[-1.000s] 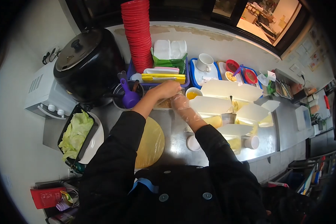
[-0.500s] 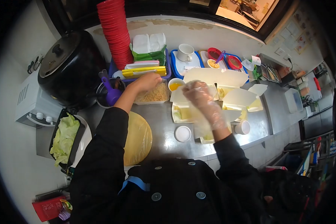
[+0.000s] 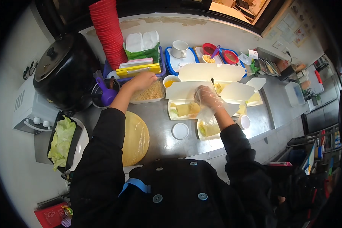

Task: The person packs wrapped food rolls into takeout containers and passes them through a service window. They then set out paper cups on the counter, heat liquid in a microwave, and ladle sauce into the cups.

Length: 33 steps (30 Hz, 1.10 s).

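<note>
My bare left hand (image 3: pixel 143 81) is closed over a clear container of tan crumbs (image 3: pixel 150 94), close to a yellow box (image 3: pixel 138 70). Its fingertips are hidden, so anything in them does not show. My right hand (image 3: pixel 208 96), in a clear plastic glove, has its fingers curled together at the right end of an open white food box (image 3: pixel 174 117). What it may hold is too small to make out. A pale yellow roll (image 3: pixel 187 110) with some green lies in that box. Another open box in front holds a similar roll (image 3: pixel 209 130).
More open boxes (image 3: pixel 250 84) stand behind and right. A white lid (image 3: pixel 180 131), a white cup (image 3: pixel 244 122) and a film-wrapped round board (image 3: pixel 135 140) lie nearer. Lettuce (image 3: pixel 64 140) and a black cooker (image 3: pixel 60 72) are left; stacked red cups (image 3: pixel 109 38) stand behind.
My right hand has come down from above the box lids to the right end of the front-left box, uncovering the rolls. My left hand stays over the crumbs. The whole view has shifted slightly.
</note>
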Motion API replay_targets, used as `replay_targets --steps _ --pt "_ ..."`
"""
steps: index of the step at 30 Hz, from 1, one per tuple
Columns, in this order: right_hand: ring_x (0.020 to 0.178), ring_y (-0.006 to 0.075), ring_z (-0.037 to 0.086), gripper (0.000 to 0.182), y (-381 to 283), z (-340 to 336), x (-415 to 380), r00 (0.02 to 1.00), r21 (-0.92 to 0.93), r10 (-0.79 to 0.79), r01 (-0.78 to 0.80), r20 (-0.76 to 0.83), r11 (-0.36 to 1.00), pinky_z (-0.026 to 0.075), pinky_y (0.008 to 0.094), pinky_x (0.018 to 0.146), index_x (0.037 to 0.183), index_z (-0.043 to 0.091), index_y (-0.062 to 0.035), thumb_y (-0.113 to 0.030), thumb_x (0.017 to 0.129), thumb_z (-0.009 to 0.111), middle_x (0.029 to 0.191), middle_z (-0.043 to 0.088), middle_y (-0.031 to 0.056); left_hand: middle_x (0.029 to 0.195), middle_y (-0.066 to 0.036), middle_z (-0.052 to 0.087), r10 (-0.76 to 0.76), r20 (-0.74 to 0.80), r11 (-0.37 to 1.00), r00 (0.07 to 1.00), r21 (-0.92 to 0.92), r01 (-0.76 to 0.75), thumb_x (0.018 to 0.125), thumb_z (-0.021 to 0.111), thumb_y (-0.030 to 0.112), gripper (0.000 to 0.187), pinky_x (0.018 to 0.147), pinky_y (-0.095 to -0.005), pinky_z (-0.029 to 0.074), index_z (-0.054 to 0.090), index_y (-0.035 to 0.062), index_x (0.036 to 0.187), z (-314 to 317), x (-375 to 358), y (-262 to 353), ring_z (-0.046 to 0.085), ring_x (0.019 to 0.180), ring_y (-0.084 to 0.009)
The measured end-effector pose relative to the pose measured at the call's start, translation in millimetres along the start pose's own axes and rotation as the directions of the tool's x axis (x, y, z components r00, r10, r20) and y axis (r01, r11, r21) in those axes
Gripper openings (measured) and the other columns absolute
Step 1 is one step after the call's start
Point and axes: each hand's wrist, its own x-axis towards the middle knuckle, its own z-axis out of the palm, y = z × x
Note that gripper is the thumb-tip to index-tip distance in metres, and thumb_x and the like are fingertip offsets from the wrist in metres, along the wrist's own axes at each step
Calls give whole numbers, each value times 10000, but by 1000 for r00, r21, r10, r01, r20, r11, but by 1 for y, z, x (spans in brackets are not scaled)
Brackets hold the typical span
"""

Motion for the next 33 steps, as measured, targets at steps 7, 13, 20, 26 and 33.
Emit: replay_targets --steps 7,13,20,26,33 --pt "609 255 594 80 29 29 -1 909 39 12 5 -418 999 468 316 565 658 623 -7 -52 595 643 687 612 131 841 -165 578 27 -351 996 936 85 4 791 589 189 180 724 -398 446 584 20 852 46 -30 40 568 841 -329" --pt "601 161 606 128 -44 -73 -37 856 477 502 -390 -128 787 479 285 582 758 642 26 -8 635 631 665 622 132 974 -141 556 -199 -92 978 976 44 204 777 565 106 212 784 -386 456 576 47 980 103 -64 37 542 939 -319" --pt "637 139 586 104 -43 -84 -91 806 942 581 -93 -118 321 488 247 615 782 613 89 2 728 637 698 607 81 989 -120 545 101 -426 986 899 165 -32 788 464 14 273 824 -354 456 585 25 1033 162 -63 18 520 981 -274" --pt "657 167 595 95 -22 -59 -148 788 973 610 -76 -75 219 498 262 640 795 599 99 35 732 628 731 612 123 917 -115 513 157 -219 981 963 144 -127 760 490 39 184 781 -349 453 587 28 916 138 -70 3 508 970 -262" --pt "693 201 632 174 10 -3 -185 736 716 674 -439 -59 543 495 282 672 795 650 50 -24 650 587 785 657 146 846 -138 500 178 -318 981 931 126 -145 765 490 8 88 783 -368 421 537 23 837 145 -67 4 503 885 -317"
